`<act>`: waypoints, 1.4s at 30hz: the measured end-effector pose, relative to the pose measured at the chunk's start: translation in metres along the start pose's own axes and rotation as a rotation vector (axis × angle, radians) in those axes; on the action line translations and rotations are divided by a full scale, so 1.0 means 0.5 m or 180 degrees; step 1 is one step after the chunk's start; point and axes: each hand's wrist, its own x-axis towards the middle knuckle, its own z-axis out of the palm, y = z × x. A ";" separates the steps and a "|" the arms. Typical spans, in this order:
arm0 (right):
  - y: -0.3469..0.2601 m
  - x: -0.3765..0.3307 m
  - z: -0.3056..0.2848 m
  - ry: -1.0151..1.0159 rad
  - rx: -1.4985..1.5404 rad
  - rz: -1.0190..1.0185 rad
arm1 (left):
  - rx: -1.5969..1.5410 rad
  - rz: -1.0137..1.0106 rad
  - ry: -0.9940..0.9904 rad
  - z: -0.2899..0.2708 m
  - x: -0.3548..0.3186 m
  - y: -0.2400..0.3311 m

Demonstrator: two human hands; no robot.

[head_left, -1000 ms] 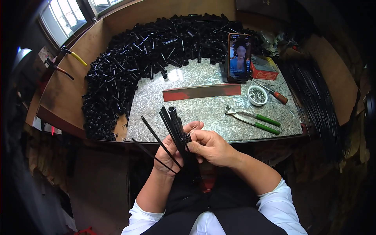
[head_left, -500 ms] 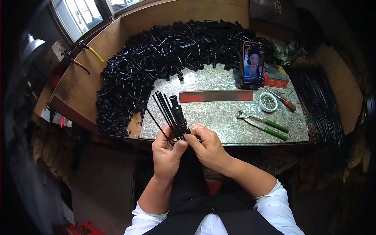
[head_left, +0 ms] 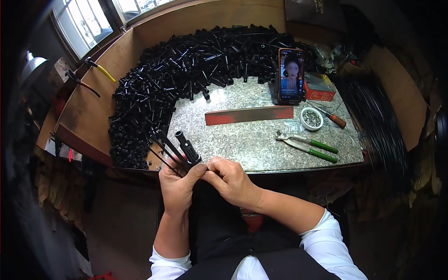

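Both hands meet at the near edge of the stone table (head_left: pixel 261 140). The left hand (head_left: pixel 179 186) grips a bunch of black rods (head_left: pixel 175 147). The right hand (head_left: pixel 231 179) pinches beside them.

The lower ends of the black rods (head_left: pixel 173 148) vanish inside the left hand (head_left: pixel 178 186) — how far they run on cannot be told. The right hand (head_left: pixel 232 181) covers whatever its fingertips pinch against the bundle; only a thin pale glint shows there. The heap of black parts (head_left: pixel 177 79) blurs into one mass — single pieces are hard to separate. The contents of the small white bowl (head_left: pixel 311 118) are too small to tell. The sleeves are cut by the lower edge.
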 end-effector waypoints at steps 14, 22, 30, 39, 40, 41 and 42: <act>0.005 0.004 -0.015 -0.0569 0.0865 0.0956 | -0.0303 0.0349 -0.0009 -0.034 -0.011 -0.028; -0.001 0.018 -0.044 -0.1057 0.1701 0.1621 | -0.0255 0.0296 -0.0573 -0.052 -0.004 -0.022; -0.001 0.011 -0.033 -0.0652 0.1682 0.1543 | -0.0428 0.0111 -0.0647 -0.035 -0.002 -0.036; 0.027 0.012 0.026 0.0186 0.0256 0.0121 | 0.1387 0.1026 0.0417 0.039 -0.040 -0.050; 0.026 0.011 0.028 0.0160 0.0273 0.0119 | 0.1400 0.1027 0.0446 0.034 -0.038 -0.045; 0.022 0.009 0.028 0.0123 0.0213 0.0203 | 0.1409 0.0838 0.0430 0.028 -0.035 -0.041; 0.015 0.010 0.028 0.0089 0.0146 0.0278 | 0.1412 0.0659 0.0409 0.023 -0.033 -0.037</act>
